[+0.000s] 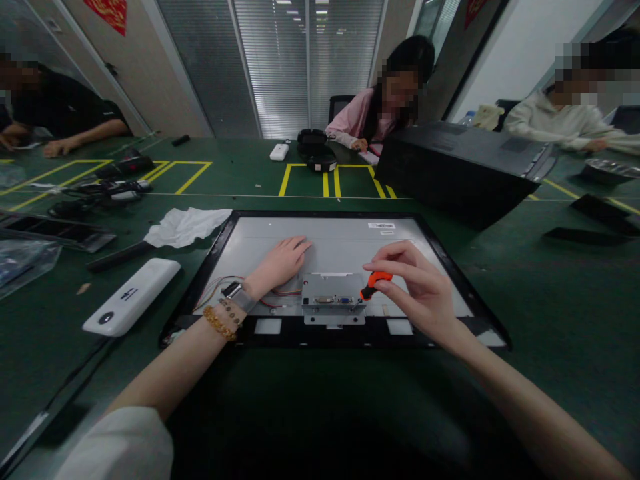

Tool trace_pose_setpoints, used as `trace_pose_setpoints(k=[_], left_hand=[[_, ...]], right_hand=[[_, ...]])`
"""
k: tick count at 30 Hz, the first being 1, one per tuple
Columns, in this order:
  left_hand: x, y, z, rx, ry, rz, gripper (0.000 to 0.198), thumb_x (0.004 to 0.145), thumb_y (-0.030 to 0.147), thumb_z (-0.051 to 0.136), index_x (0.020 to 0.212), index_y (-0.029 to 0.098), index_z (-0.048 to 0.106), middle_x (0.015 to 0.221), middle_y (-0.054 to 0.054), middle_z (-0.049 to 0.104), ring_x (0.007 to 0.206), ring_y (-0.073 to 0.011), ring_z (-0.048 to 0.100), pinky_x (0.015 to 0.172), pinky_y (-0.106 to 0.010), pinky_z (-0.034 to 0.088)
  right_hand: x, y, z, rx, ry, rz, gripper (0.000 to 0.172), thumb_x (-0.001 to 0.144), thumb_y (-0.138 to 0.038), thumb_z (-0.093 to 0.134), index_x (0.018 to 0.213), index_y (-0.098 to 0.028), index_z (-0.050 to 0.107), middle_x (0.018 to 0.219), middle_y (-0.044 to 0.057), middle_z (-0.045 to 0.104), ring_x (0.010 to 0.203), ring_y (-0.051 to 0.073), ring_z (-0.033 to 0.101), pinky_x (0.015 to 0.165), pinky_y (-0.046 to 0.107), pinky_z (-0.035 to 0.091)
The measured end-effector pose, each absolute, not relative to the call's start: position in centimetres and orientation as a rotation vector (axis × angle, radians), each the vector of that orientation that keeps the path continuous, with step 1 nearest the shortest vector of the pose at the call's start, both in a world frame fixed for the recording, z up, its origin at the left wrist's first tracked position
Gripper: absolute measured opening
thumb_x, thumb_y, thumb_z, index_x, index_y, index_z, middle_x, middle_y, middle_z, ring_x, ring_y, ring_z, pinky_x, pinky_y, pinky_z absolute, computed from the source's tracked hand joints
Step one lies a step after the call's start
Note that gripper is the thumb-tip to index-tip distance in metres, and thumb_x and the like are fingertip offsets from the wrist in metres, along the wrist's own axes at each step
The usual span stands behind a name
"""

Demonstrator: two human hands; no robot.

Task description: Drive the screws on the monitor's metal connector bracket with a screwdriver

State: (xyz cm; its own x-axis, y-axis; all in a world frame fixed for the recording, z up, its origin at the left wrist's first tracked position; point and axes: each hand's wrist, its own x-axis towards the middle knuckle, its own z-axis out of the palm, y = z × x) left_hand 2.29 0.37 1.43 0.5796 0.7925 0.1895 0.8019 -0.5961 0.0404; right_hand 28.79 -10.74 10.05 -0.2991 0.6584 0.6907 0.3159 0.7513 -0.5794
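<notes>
An opened monitor panel (340, 240) lies face down on the green table, its grey metal back framed in black. Near its front edge sits a metal bracket box (327, 287) with video ports facing me. My right hand (417, 287) pinches an orange and black screwdriver (376, 283) between thumb and fingers. The screwdriver slants down to the left, its tip at the box's right end beside the blue port. My left hand (280, 267) rests flat on the metal back, left of the box, fingers stretched out. Thin wires (280, 293) run beneath that wrist toward the box.
Left of the panel lie a white power bank (133, 297) with a cable, crumpled white tissue (187, 227) and bundled black cables (107, 187). A big black casing (460, 170) stands at the back right. Several people sit around the table; a metal bowl (610, 170) is far right.
</notes>
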Motion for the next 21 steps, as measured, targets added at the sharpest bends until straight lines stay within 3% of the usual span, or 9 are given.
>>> trace_pose_setpoints(k=[4, 7, 11, 17, 21], left_hand=[[2.25, 0.35, 1.47, -2.755, -1.381, -0.306, 0.04, 0.097, 0.018, 0.035, 0.135, 0.013, 0.05, 0.141, -0.014, 0.049, 0.127, -0.0235, 0.048, 0.107, -0.041, 0.037], [2.19, 0.34, 1.43, -2.76, -1.378, -0.317, 0.04, 0.098, 0.019, 0.034, 0.135, 0.014, 0.05, 0.142, -0.014, 0.048, 0.127, -0.0234, 0.047, 0.107, -0.042, 0.037], [2.15, 0.46, 1.19, -2.741, -1.374, -0.305, 0.04, 0.098, 0.018, 0.037, 0.135, 0.013, 0.05, 0.141, -0.013, 0.049, 0.126, -0.0235, 0.047, 0.108, -0.039, 0.036], [2.17, 0.53, 1.07, -2.742, -1.375, -0.318, 0.04, 0.098, 0.018, 0.036, 0.135, 0.012, 0.05, 0.141, -0.014, 0.049, 0.127, -0.0233, 0.047, 0.109, -0.04, 0.036], [2.19, 0.37, 1.31, -2.753, -1.371, -0.322, 0.04, 0.098, 0.018, 0.036, 0.136, 0.013, 0.05, 0.142, -0.014, 0.049, 0.127, -0.023, 0.047, 0.109, -0.04, 0.036]], right_hand=[[28.73, -10.84, 10.07, -0.792, -1.887, 0.37, 0.034, 0.088, -0.015, 0.061, 0.117, -0.032, 0.068, 0.088, 0.003, 0.062, 0.078, 0.018, 0.059, 0.066, 0.035, 0.05], [28.62, -10.99, 10.05, -0.798, -1.87, 0.439, 0.037, 0.091, -0.015, 0.056, 0.124, -0.028, 0.063, 0.096, 0.005, 0.066, 0.087, 0.02, 0.062, 0.073, 0.039, 0.052], [28.66, -11.09, 10.07, -0.75, -1.878, 0.538, 0.033, 0.095, -0.012, 0.045, 0.119, -0.025, 0.064, 0.102, 0.006, 0.068, 0.095, 0.02, 0.063, 0.078, 0.04, 0.052], [28.92, -10.88, 9.79, -0.756, -1.858, 0.42, 0.028, 0.088, -0.013, 0.062, 0.109, -0.029, 0.071, 0.093, 0.003, 0.06, 0.085, 0.018, 0.059, 0.07, 0.036, 0.049], [28.84, -10.87, 9.63, -0.769, -1.84, 0.413, 0.035, 0.087, -0.011, 0.061, 0.117, -0.03, 0.068, 0.092, 0.003, 0.062, 0.084, 0.019, 0.06, 0.069, 0.036, 0.049]])
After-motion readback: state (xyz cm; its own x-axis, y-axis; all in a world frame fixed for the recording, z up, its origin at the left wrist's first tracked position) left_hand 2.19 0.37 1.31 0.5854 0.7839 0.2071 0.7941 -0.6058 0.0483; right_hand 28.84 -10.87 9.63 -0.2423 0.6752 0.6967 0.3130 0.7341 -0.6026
